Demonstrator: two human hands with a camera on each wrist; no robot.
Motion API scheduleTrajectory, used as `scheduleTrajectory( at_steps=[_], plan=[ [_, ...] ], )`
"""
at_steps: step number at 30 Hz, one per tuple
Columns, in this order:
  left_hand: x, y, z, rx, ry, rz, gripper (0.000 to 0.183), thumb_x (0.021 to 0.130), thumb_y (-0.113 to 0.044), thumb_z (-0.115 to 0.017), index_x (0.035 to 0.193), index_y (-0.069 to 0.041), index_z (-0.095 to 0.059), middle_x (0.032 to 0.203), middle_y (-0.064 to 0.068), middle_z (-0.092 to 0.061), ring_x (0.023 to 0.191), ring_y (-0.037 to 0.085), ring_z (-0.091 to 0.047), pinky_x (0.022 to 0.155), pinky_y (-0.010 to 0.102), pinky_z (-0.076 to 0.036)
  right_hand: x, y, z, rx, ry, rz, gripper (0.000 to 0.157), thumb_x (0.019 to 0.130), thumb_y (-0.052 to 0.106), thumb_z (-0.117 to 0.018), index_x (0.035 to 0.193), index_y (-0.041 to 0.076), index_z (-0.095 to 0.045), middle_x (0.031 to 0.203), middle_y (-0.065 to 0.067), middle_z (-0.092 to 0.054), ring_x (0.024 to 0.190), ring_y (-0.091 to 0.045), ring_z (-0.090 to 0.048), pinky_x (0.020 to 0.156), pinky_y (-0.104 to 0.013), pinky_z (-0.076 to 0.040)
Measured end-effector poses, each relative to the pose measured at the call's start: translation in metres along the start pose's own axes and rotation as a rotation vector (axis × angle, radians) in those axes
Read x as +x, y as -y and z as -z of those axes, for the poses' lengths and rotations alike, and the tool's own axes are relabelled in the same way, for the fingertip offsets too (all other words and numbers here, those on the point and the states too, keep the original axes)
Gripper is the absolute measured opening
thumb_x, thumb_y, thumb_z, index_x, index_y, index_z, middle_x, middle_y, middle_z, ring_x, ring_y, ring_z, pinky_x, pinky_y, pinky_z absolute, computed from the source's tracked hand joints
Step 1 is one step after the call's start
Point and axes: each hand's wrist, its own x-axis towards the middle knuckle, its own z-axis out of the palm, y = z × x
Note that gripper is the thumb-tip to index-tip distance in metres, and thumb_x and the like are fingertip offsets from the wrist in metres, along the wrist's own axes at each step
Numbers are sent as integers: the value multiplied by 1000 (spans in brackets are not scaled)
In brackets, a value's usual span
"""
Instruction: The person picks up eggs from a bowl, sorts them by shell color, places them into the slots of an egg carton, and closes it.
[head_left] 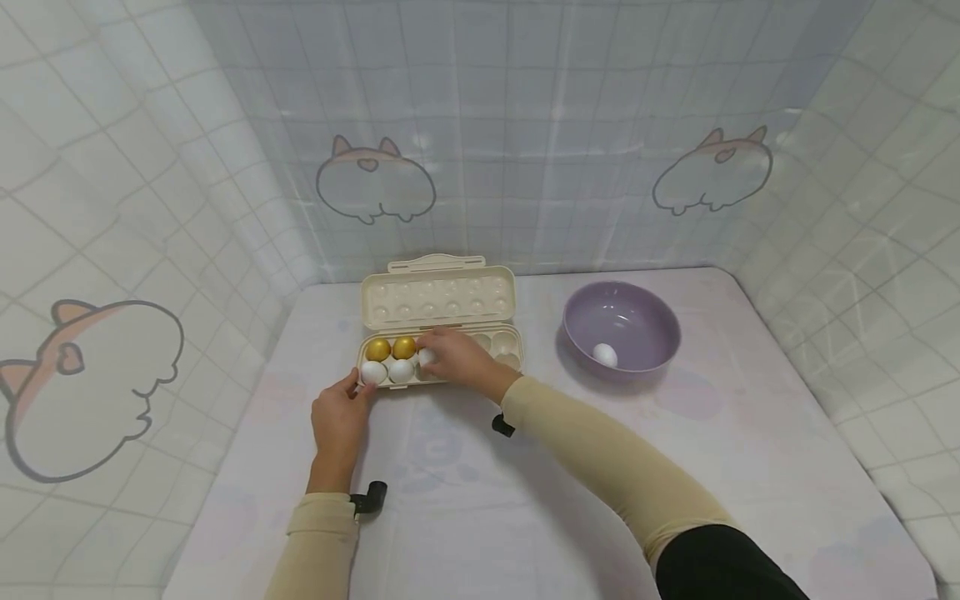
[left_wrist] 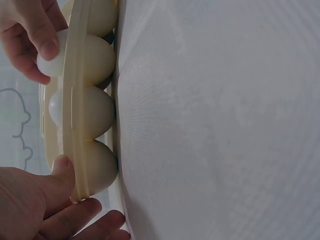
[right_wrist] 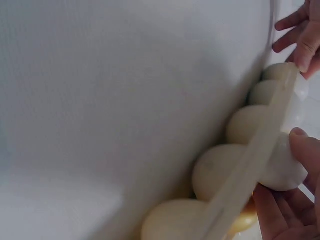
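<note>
A cream plastic egg carton point(head_left: 438, 300) lies with its lid open toward the back wall. My left hand point(head_left: 341, 421) holds the carton's left end, its thumb point(left_wrist: 62, 167) on the rim and its fingers around the side. A white egg point(right_wrist: 284, 167) is pinched in my right hand point(head_left: 459, 358), at a front-row cup next to the seated eggs. To its left, two white eggs point(head_left: 401, 371) sit in the front row. Behind them, two gold eggs point(head_left: 378, 349) fill back-row cups. The right hand hides the carton's middle cups; cups at the right end hold nothing.
To the right of the carton stands a purple bowl point(head_left: 656, 321) with one white egg point(head_left: 604, 356) inside. A pale cloth point(head_left: 450, 517) covers the table. Tiled-pattern curtains point(head_left: 525, 167) with cartoon animals hang at the back and both sides.
</note>
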Motion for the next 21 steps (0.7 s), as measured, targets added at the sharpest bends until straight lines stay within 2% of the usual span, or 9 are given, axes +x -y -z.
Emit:
scheduleTrajectory(
  at_steps=[6, 13, 21],
  plan=[
    [1, 0, 0, -7, 4, 5, 54, 101, -25, -73, 150, -10, -55, 149, 16, -61, 133, 40, -65, 108, 55, -55, 0, 6, -8, -19, 8, -5, 42, 96, 31, -79, 134, 16, -70, 134, -3, -70, 125, -18, -66, 108, -32, -54],
    [1, 0, -1, -8, 5, 8, 53, 102, -26, -73, 150, -11, -56, 148, 16, -61, 132, 39, -66, 107, 55, -56, -3, 9, -14, -66, 2, -17, 45, 98, 36, -77, 139, 19, -68, 137, 2, -69, 126, -14, -64, 111, -30, -53],
    [2, 2, -1, -2, 1, 0, 53, 102, -25, -73, 150, -10, -56, 149, 16, -61, 132, 39, -66, 107, 55, -56, -7, 10, -11, -48, -41, 11, 28, 101, 30, -73, 126, 17, -77, 126, 4, -78, 118, -12, -71, 104, -28, -56]
  ],
)
